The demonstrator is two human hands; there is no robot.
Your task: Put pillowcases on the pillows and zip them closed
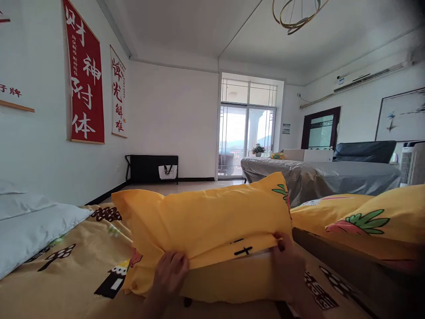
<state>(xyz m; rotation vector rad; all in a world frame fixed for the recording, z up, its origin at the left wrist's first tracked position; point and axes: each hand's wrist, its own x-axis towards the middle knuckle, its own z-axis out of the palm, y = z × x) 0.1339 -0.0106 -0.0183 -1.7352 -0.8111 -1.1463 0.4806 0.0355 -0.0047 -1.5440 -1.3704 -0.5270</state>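
Observation:
A yellow pillowcase (212,217) with a pillow inside stands on its long side in front of me, its opening facing my hands. My left hand (171,268) is closed on the lower left part of the opening's edge. On the right, my right hand (287,252) pinches the same edge between thumb and fingers. Between the two hands the flap of the case is drawn taut, with a dark printed mark on it. Below the flap, a strip of the pale pillow shows near my right hand.
Patterned tan bedding (83,248) lies beneath. White pillows (36,221) rest at the left. More yellow printed pillows (361,217) lie on a box (332,257) at the right. Beyond stands a table under a grey plastic cover (318,173), and a black folded frame (146,168) leans by the wall.

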